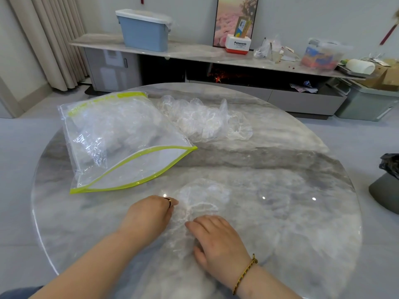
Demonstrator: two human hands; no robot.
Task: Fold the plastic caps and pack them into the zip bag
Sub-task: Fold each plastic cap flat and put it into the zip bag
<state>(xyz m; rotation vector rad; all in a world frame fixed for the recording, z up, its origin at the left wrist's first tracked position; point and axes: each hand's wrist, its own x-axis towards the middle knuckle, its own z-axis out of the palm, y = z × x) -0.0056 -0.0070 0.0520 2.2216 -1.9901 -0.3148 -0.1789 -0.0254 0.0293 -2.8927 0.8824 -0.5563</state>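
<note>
Right hand (216, 236) presses flat on plastic cap (204, 196) — left hand (149, 214) pinches its edge.

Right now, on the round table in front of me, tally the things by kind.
zip bag: 1
cap being folded: 1
heap of loose caps: 1, the caps in it too tangled to count
Total: 3

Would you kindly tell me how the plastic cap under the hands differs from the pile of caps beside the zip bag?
The single cap lies spread near the person, while the pile of caps is heaped farther off beside the zip bag. The left hand and right hand touch the single cap; nothing touches the pile of caps. Both are clear, crinkled plastic on the marble table.
</note>
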